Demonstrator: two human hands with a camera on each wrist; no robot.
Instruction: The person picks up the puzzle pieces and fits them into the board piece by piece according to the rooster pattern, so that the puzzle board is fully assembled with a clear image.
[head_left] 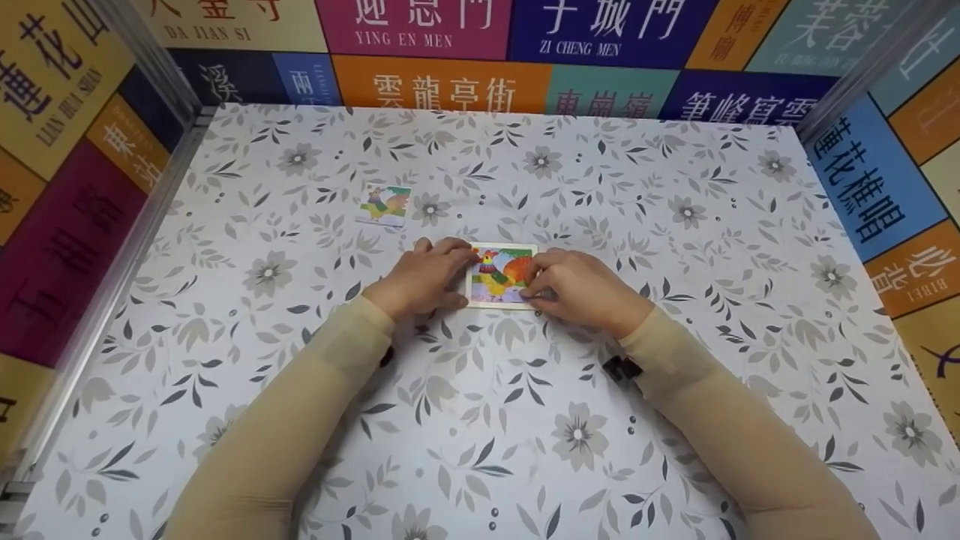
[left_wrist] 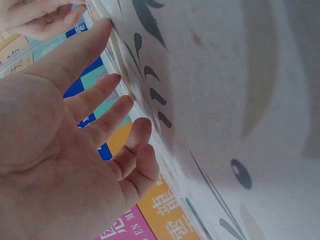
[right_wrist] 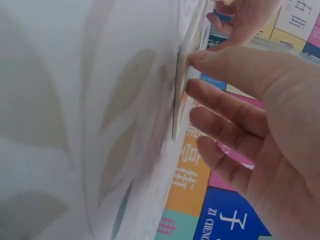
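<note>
A small framed picture board (head_left: 499, 277) with a colourful rooster lies flat on the table, between the two hands. It looks like a jigsaw, but no piece seams can be made out. My left hand (head_left: 426, 279) rests at the board's left edge, thumb low and fingers high. In the left wrist view its fingers (left_wrist: 102, 90) are spread and loosely bent against the board's side. At the right part of the board is my right hand (head_left: 581, 289). In the right wrist view its thumb and forefinger tips touch the board's face (right_wrist: 184, 75), apart from each other.
A picture card (head_left: 385, 205) with a similar rooster lies farther back, left of the board. The floral cloth (head_left: 577, 435) covers the table. Panels with large characters (head_left: 442, 82) stand along the back and both sides.
</note>
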